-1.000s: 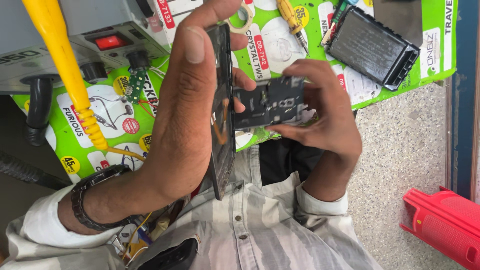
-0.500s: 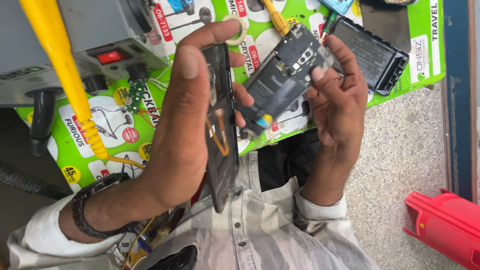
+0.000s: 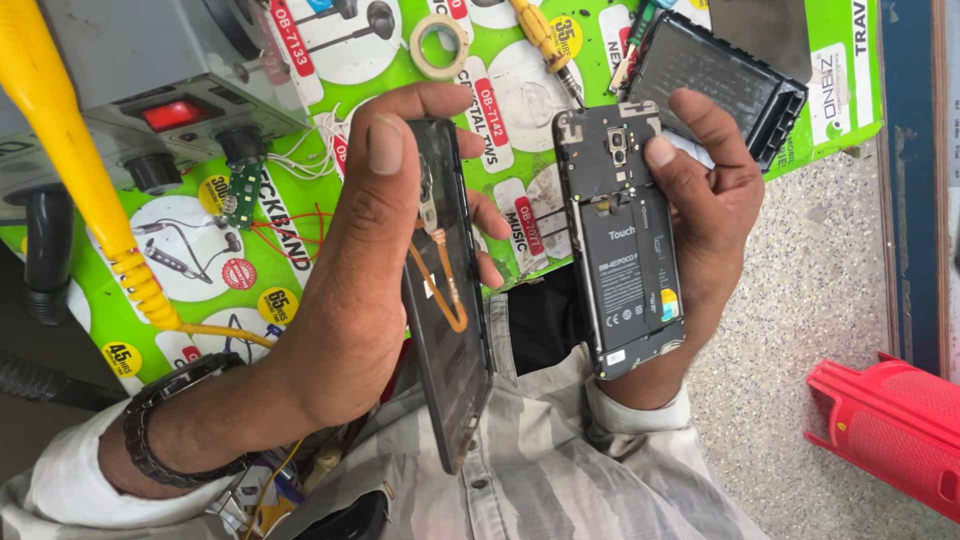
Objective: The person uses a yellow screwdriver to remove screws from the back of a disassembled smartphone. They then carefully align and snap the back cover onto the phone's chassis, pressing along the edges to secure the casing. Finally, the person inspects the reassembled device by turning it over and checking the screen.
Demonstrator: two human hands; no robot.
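Left hand (image 3: 345, 300) raised with its back to the camera, thumb up, fingers curled around a thin edge-on piece, dark band on its wrist, right hand (image 3: 705, 215) just beside it, palm-up grip, thumb pressed down, light cuffs on both forearms

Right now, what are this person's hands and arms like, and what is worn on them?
Both hands are bare, without gloves or rings that show. The left hand has a dark link-style wristband at the wrist, just past a pale rolled-back sleeve. The right hand ends in a light grey cuff of the same faintly patterned shirt. Fingernails are short.
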